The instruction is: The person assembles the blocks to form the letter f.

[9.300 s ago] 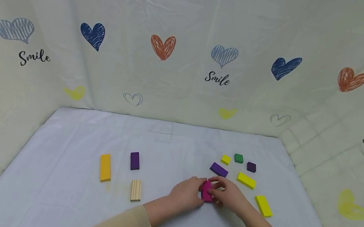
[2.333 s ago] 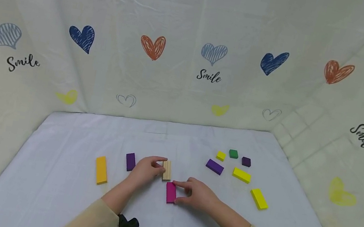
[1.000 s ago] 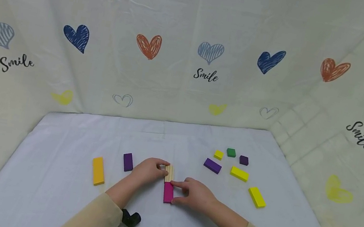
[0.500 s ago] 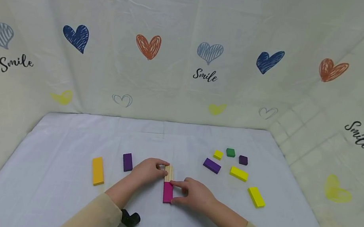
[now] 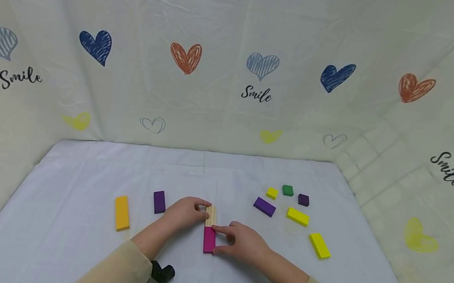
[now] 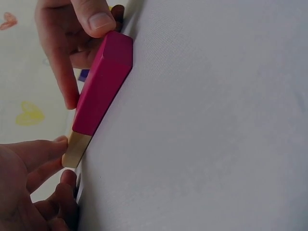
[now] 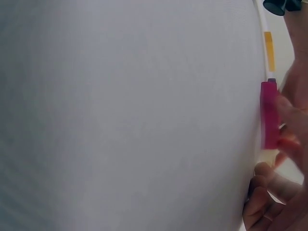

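Where the pink block (image 5: 209, 240) lies flat on the white-covered bench (image 5: 56, 243), its long axis runs away from the person, nearly in line with the striped wooden block (image 5: 212, 217), whose near end meets its far end with no gap that I can see; the moment seems to turn on that end-to-end seam; the right hand (image 5: 245, 242) is the nearer of the two, just right of the pink block, its grip spread about as wide as the block is long, index fingertip by the seam and thumb at the near end, holding it; the left hand (image 5: 185, 214), left of the pink block and a little beyond it, has a narrower grip, finger and thumb pinching the wooden block at its left side and far end; farther left of the pink block lie a dark purple block (image 5: 159, 202) and then an orange block (image 5: 122, 213); to its right and beyond are a violet block (image 5: 264, 206) and a yellow bar (image 5: 297, 216), with a small yellow block (image 5: 272, 193), a green block (image 5: 288, 190) and a small dark block (image 5: 303, 200) grouped past them; well to its right lies a second yellow bar (image 5: 319, 246); a heart-printed cloth (image 5: 210, 104) hangs behind everything.
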The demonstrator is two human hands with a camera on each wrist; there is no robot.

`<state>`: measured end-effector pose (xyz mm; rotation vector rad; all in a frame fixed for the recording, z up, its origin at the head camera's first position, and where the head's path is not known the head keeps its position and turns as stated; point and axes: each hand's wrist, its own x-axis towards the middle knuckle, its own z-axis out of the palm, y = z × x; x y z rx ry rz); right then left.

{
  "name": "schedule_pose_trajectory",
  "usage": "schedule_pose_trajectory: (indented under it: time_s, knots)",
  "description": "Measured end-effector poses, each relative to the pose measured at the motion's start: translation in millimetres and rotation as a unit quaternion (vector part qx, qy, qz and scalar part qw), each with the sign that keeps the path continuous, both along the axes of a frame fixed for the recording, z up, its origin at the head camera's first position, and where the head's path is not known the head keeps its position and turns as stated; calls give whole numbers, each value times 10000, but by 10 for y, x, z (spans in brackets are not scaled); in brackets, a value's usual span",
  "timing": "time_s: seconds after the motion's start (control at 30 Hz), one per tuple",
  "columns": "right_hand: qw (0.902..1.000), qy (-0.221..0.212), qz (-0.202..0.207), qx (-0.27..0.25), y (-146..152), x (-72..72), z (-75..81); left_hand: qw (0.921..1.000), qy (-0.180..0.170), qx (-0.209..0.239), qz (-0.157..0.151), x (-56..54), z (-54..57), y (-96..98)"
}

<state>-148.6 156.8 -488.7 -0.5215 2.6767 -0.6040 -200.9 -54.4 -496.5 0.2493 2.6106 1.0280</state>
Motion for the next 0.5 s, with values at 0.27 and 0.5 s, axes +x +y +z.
schedule_pose_trajectory:
  time_s: [0.27, 0.5]
  knots:
    - [9997, -73, 37, -214, 37, -14, 7, 10000, 43, -9, 10, -10, -29, -2]
    - [9991, -214, -1, -358, 46, -88, 40, 10000, 46, 45, -11, -19, -41, -22]
